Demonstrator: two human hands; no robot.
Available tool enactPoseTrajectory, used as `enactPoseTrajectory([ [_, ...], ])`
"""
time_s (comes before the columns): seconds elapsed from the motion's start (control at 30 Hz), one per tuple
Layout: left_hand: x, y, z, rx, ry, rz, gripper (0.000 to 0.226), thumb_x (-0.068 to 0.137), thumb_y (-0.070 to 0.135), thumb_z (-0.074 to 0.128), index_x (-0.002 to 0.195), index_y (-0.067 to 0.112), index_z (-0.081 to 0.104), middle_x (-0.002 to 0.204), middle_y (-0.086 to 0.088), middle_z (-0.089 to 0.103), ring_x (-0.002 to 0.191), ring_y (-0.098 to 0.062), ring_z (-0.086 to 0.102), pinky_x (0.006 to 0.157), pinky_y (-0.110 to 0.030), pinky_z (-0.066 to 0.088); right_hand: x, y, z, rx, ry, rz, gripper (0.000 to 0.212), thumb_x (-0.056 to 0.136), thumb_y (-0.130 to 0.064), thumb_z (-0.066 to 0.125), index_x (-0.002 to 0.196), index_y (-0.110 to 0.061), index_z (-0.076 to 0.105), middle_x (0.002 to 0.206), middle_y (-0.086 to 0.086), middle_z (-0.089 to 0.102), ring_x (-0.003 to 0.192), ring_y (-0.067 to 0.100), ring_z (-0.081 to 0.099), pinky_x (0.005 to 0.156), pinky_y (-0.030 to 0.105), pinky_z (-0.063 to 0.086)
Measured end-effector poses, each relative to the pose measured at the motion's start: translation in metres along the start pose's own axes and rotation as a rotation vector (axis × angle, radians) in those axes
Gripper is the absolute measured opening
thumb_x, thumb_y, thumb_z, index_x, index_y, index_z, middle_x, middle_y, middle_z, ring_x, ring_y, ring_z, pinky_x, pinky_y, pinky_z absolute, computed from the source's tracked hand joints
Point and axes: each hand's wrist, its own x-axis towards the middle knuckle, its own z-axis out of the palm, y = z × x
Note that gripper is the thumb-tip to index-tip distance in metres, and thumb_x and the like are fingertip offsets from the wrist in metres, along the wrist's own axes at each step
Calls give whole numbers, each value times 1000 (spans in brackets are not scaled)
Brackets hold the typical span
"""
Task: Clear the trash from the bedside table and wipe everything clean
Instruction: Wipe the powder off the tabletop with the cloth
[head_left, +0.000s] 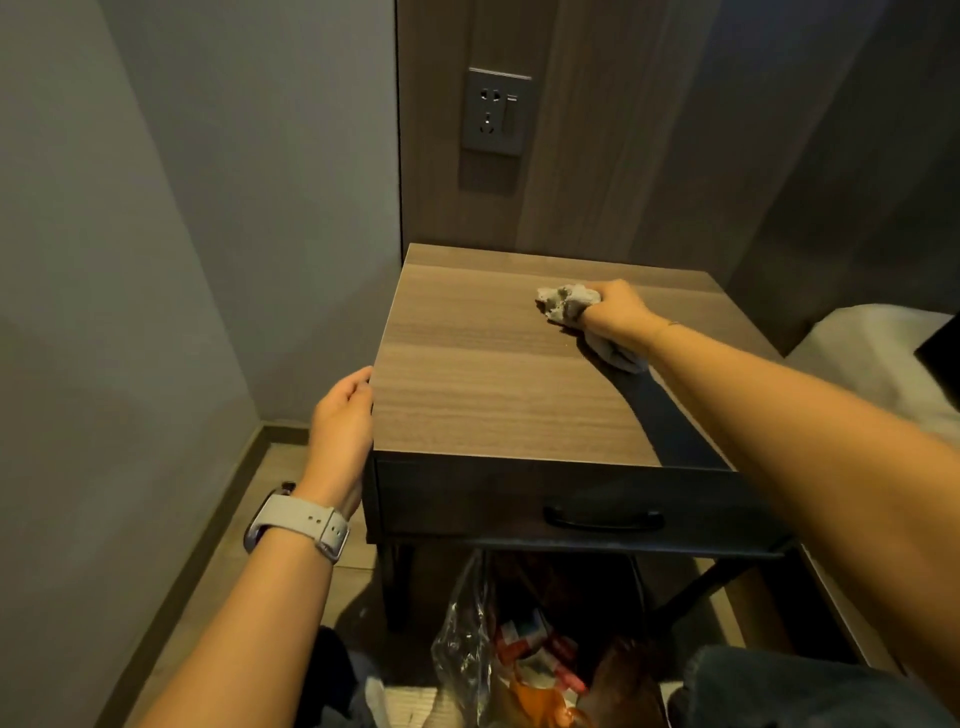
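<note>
Now, right hand: (615, 306) grips a bunched grey cloth (569, 304) on the far right of the tabletop.
Left hand: (340, 415) fingers relaxed, steadying the bedside table's (493, 395) near-left edge.
Unwiped run: likely leftward and toward the person.
Trash: in a plastic bag (467, 639) below.

The bedside table (493, 395) stands against the back wall panel, with a wall socket (496, 111) above and behind it. On its top, towards the far right, lies a crumpled cloth (569, 301) under the right hand (618, 309). The left hand (340, 415) rests at the top's left edge. Below the drawer handle (602, 517), in front of the table on the floor, sits a plastic trash bag (467, 634). A bed (872, 358) lies to the right
</note>
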Motion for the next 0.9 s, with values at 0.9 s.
enactPoseTrajectory([
  [0.9, 14, 5, -31, 34, -76, -176, 25, 95, 14, 54, 116, 19, 67, 107, -1, 69, 102, -17, 63, 69, -26, 48, 11, -123, 104, -217, -107, -287, 36, 90, -12, 53, 125, -17, 60, 122, 14, 51, 114, 35, 47, 94, 41, 43],
])
